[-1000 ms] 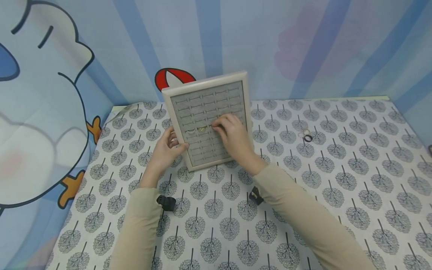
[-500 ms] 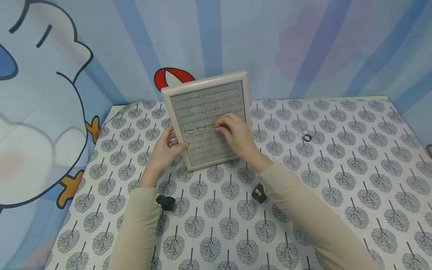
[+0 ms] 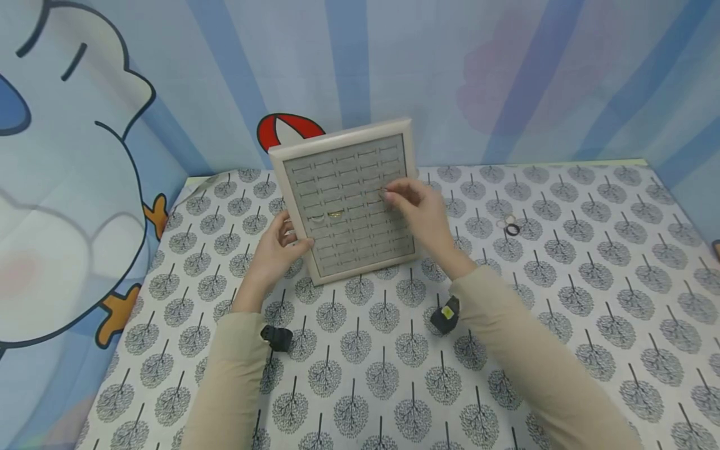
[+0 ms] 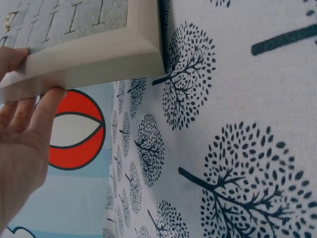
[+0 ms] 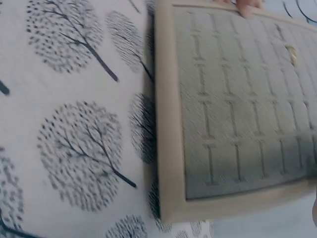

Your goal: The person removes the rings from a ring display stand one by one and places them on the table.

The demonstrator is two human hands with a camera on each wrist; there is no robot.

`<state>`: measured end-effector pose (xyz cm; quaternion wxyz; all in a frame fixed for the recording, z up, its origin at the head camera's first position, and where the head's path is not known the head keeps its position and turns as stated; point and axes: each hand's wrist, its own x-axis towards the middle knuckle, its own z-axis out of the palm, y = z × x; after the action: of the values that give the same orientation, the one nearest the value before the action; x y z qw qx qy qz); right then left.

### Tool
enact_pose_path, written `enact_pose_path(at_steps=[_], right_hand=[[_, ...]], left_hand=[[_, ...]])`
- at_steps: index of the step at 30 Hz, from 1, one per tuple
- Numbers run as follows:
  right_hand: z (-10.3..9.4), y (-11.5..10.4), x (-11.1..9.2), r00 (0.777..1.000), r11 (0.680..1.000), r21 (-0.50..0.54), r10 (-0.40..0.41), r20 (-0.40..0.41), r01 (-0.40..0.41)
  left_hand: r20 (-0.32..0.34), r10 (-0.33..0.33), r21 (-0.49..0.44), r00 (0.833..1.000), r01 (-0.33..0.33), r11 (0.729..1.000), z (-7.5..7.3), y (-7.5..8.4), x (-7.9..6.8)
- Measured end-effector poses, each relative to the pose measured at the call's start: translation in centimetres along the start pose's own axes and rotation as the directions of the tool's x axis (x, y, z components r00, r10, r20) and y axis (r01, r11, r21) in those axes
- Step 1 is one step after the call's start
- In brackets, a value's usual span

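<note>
A ring display board (image 3: 360, 237) with a pale frame and grey slotted padding stands tilted on the table. My left hand (image 3: 275, 250) grips its left edge, thumb in front and fingers behind, as the left wrist view also shows. Two rings sit in one row of slots: a silver ring (image 3: 317, 219) and, right of it, a gold ring (image 3: 335, 214). My right hand (image 3: 422, 209) is before the board's right side, thumb and forefinger pinching what looks like a small ring (image 3: 386, 190), mostly hidden. Only a sliver of this hand shows in the right wrist view.
Several loose rings, one of them a black ring (image 3: 512, 230), lie on the tree-patterned tablecloth (image 3: 562, 281) to the right of the board. A cartoon-printed backdrop (image 3: 439, 75) hangs behind the table. Each wrist carries a small black camera (image 3: 277, 338).
My right hand has drawn away from the slot beside the gold ring, rightward and slightly up, uncovering more of the padding. The left hand and board have stayed in place.
</note>
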<state>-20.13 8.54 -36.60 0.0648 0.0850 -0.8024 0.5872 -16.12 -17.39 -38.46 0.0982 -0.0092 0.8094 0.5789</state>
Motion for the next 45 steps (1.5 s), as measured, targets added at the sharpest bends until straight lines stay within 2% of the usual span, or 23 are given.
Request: enact_pose_path(at_steps=[6,13,18,22,28,33,38,40,41,43,45], right_hand=[[-2.7,0.3,0.7,0.991,0.991,0.086,0.113,-0.073,-0.107],[-6.3,1.1,1.2,0.967,0.972,0.096,0.226,-0.114,-0.216],[-8.8,2.0,1.4,0.95,0.958,0.126,0.274,-0.146,-0.257],[-10.9,3.2,1.5,0.928,0.949,0.121,0.311,-0.204,-0.292],[-13.3,5.5,0.6,0.893,0.95,0.07,0.312,-0.323,-0.306],[-15.1,7.8,-0.2,0.836,0.917,0.051,0.383,-0.393,-0.396],[-16.8,10.2,-0.7,0.746,0.854,0.118,0.503,-0.436,-0.507],[-17.5,11.0,-0.7,0.72,0.828,0.107,0.535,-0.443,-0.55],[-17.9,11.4,-0.8,0.713,0.818,0.087,0.543,-0.444,-0.569],[-18.4,12.5,-0.9,0.715,0.812,0.041,0.536,-0.449,-0.583],[-18.9,13.4,-1.0,0.716,0.791,-0.037,0.532,-0.451,-0.611]], left_hand=[[-0.007,-0.001,0.001,1.0,0.001,1.0,0.0,0.0,0.0],[-0.01,-0.015,0.005,1.0,0.015,1.0,0.0,0.0,-0.1],[-0.013,-0.006,0.012,1.0,0.006,1.0,0.0,-0.2,0.0],[-0.01,-0.001,0.012,1.0,0.002,1.0,0.0,-0.1,0.0],[-0.009,0.001,0.008,1.0,0.0,1.0,0.0,-0.2,0.0],[-0.011,0.002,0.009,1.0,-0.001,1.0,-0.1,-0.3,0.0],[-0.01,0.003,0.007,1.0,-0.003,1.0,-0.1,-0.3,0.0],[-0.012,0.002,0.006,1.0,-0.001,1.0,-0.1,-0.3,0.0],[-0.012,0.0,0.007,1.0,0.0,1.0,-0.1,-0.3,0.0],[-0.012,-0.002,0.009,1.0,0.002,1.0,-0.1,-0.3,-0.1],[-0.012,-0.001,0.01,1.0,0.001,1.0,-0.1,-0.3,-0.1]])
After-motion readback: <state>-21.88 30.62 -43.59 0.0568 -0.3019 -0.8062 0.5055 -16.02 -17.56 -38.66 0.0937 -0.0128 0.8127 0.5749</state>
